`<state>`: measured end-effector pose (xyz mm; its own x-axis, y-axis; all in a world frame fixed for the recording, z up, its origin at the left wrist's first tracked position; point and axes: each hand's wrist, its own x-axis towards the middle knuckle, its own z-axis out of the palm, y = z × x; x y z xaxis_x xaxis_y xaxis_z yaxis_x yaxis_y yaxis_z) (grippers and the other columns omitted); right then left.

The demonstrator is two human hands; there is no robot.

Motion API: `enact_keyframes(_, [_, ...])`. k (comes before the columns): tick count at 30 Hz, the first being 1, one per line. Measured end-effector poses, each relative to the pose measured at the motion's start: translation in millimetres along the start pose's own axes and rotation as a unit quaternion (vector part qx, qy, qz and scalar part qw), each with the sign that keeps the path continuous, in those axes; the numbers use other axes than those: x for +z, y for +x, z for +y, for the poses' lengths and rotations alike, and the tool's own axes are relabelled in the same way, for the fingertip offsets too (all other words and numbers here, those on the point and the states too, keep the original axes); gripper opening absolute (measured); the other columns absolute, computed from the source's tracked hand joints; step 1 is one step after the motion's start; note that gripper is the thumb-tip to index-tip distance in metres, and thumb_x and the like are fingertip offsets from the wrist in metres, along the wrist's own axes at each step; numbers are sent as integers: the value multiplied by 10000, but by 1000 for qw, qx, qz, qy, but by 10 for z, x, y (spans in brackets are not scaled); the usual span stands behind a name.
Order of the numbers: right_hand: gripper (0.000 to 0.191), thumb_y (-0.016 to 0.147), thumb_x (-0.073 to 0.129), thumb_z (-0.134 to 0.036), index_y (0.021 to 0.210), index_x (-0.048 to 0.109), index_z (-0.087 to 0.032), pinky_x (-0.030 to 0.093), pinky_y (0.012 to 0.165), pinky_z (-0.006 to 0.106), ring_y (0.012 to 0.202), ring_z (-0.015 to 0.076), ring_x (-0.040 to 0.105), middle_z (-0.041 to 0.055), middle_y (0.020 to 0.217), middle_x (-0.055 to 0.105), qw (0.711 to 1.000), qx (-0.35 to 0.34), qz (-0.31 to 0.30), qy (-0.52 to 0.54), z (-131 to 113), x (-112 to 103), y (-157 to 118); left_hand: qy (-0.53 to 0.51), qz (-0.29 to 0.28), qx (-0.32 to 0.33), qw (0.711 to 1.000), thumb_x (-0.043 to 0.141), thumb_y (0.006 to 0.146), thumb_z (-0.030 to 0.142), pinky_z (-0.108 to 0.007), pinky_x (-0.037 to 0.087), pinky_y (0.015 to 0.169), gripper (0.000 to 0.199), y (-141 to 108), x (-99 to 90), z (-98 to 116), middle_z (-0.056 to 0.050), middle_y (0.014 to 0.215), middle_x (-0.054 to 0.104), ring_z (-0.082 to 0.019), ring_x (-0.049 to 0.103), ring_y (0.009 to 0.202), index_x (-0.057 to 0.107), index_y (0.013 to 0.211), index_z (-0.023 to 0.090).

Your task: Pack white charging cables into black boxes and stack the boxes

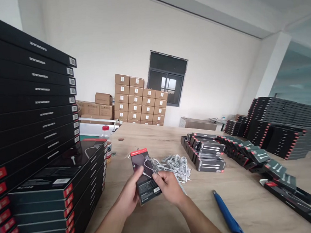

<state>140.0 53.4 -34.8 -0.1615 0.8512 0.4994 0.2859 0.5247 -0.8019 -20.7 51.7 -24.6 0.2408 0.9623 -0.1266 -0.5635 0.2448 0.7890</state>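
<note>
Both of my hands grip one slim black cable box [148, 188] with a red top edge and a white cable pictured on its front. It is tilted above the wooden table. My left hand [131, 193] clasps its left side, thumb on the front face. From the right, my right hand [168, 186] pinches the other edge, thumb also on the front. Just behind the box lies a heap of coiled white cables [180, 166]. To the right of my right hand, a blue tool with a dark end [227, 215] rests on the table.
Tall stacks of black boxes [34, 97] crowd the left side. Small packed boxes [205, 152] stand in rows at right of the cables, beside a line of overlapping boxes [259, 155]. A red-capped jar [105, 134] stands at the left edge. Brown cartons [135, 99] are stacked behind.
</note>
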Motion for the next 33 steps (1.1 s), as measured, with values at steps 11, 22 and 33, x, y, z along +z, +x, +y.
enact_keyframes(11, [529,798,697,-596,527,448,-215,318,546,257,537,111,363,-61,507,418,968,70,206,124,386,-352,-29,135,-143,-102,975,869,666,319,-260,529,606,338,-106,-72,22,-80,820,770,-203,713,672,761,944,160])
enact_keyframes(22, [339,744,589,-393,583,325,-252,435,508,256,505,121,479,-25,562,513,866,163,240,407,348,-1035,47,224,-231,-170,931,870,645,321,-274,544,703,469,-213,3,-27,-71,952,784,-238,722,836,769,1087,200])
enact_keyframes(33, [405,637,661,-266,1033,689,-184,236,448,198,455,91,357,-83,491,479,872,225,43,433,26,-254,-78,56,-146,-80,984,762,721,457,-204,333,395,361,-2,54,-115,-28,661,648,-102,498,422,687,890,147])
